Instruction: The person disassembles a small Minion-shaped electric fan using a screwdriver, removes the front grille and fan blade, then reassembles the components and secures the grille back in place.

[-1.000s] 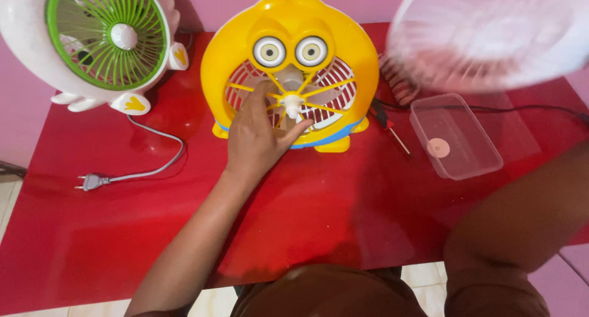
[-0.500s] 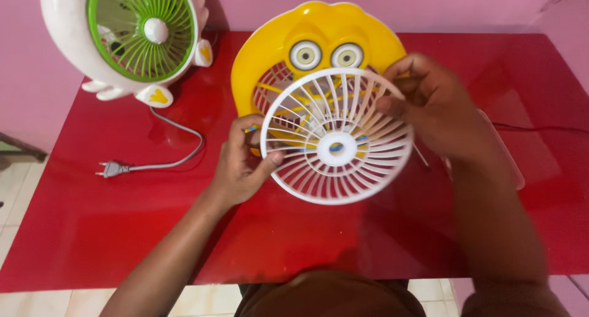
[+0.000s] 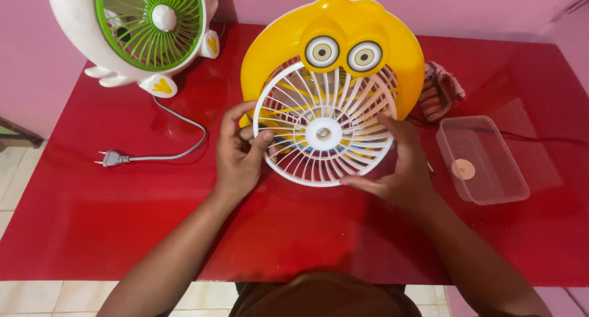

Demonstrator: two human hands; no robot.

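Both our forearms reach in from the bottom edge, angled up toward the middle of the table. Our left hand sits at the left rim of the white round grille, thumb and fingers curled onto the rim, pinching it. Our right hand cups the lower right rim, palm turned inward, fingers spread and lightly bent against the edge. The grille is held nearly upright, pressed over the front opening of the yellow fan, just below its two cartoon eyes.

Surface: glossy red table. A white fan with a green grille stands at far left; its grey cord and plug trail left of our hand. A clear plastic box lies right of us, a striped cloth beside the yellow fan. Pink wall behind, pale tiled floor below.
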